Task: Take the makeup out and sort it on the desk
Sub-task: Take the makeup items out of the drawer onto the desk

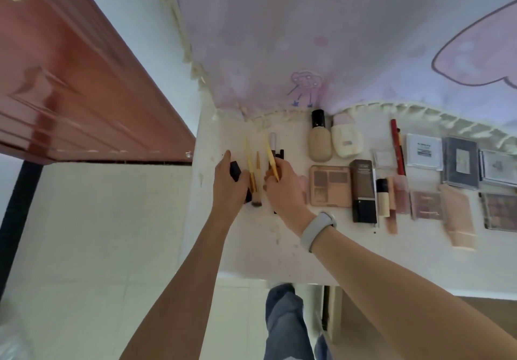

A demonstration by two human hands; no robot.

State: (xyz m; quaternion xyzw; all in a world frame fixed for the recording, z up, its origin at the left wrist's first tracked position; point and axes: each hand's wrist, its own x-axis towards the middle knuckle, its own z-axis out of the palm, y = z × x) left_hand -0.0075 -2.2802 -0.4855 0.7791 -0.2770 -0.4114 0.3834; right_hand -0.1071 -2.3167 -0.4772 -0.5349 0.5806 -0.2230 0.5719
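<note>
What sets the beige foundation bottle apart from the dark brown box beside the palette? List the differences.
The beige foundation bottle is rounded and pale with a black cap; the dark brown box is squared and dark. The bottle lies near the cloth's fringe, the box nearer the desk's front edge. Both lie flat, pointing lengthwise away from the person.

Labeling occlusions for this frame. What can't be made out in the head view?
- Black item under the left hand: mostly covered by the hand, type unclear.
- Yellow-handled brush in the right hand: head hidden by the fingers.
- Clear compact and eyeshadow palette: cut by the right edge.
- Black box: print too small and blurred.
</note>
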